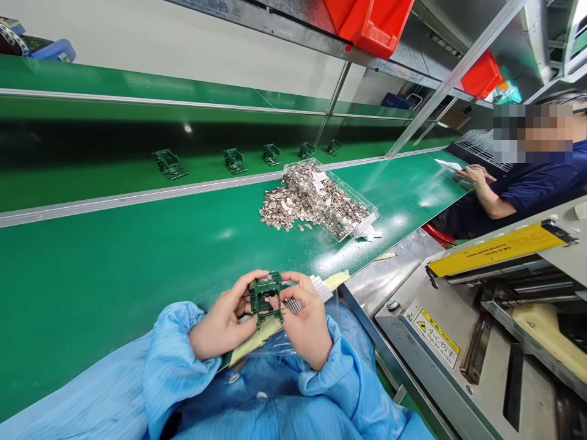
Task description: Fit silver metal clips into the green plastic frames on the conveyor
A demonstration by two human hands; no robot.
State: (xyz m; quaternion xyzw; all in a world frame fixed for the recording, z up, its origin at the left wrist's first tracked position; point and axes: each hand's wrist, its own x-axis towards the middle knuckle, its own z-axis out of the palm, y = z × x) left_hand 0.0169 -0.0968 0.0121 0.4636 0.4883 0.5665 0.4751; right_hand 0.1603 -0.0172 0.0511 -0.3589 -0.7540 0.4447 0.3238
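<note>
A dark green plastic frame (266, 293) with open sides is held between my two hands, just over the near edge of the bench. My left hand (224, 321) grips it from the left, fingers and thumb closed round its side. From the right, my right hand (305, 318) pinches it, one fingertip reaching into the opening. Under the hands lie a yellow strip (337, 280) and a white gridded sheet (320, 288), partly hidden. Farther off, a clear tray (373, 214) lies among a heap of small metal pieces (298, 201), which spill onto the green bench.
Several similar green frames (169, 164) stand along the conveyor (114, 174) behind a metal rail. Red bins (371, 27) sit on the shelf above. At right are a machine (440, 336) with a warning label and a seated co-worker (545, 171) holding a white item.
</note>
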